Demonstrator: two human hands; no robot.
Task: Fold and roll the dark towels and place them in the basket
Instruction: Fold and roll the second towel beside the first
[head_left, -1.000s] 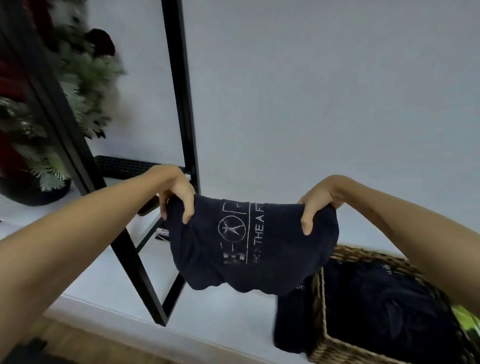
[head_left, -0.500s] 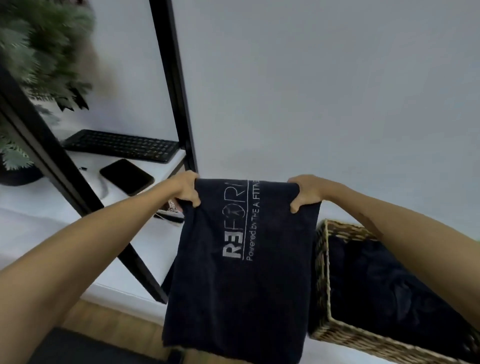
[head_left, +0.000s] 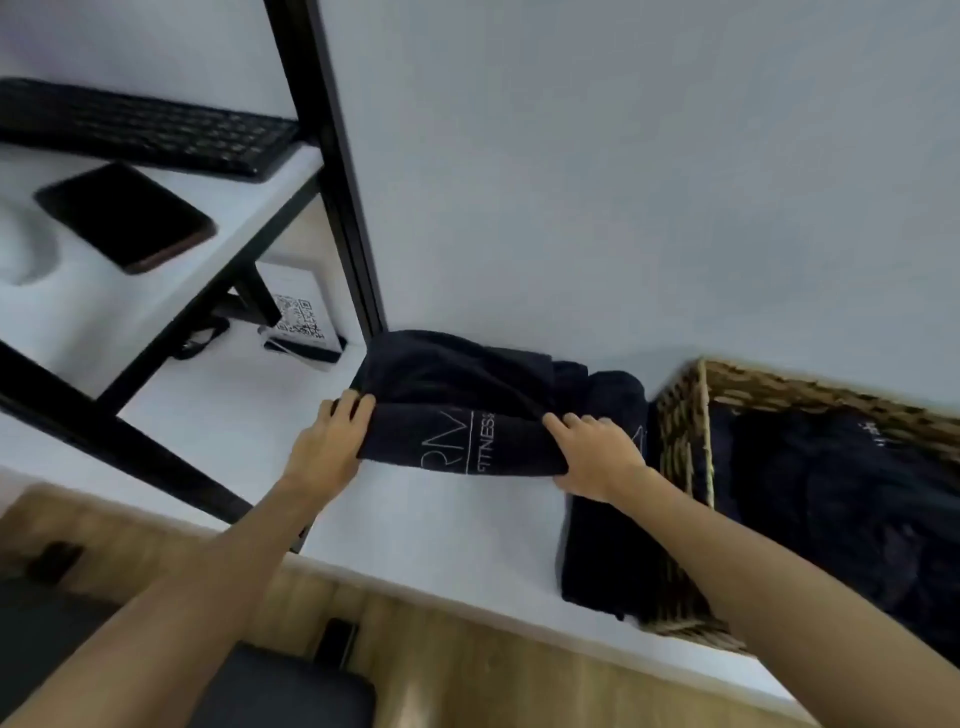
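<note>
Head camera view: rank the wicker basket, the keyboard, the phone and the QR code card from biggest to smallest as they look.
1. wicker basket, partly cut off
2. keyboard, also cut off
3. phone
4. QR code card

Apparent size only; distances from the camera differ.

Dark printed towel (head_left: 457, 415) half-folded on white surface, just beside towel-filled wicker basket (head_left: 680, 415).

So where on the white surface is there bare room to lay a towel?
Bare white surface lies between the left hand and the towel pile. Toward the basket it's crowded. The upper shelf holds a phone and keyboard.
</note>
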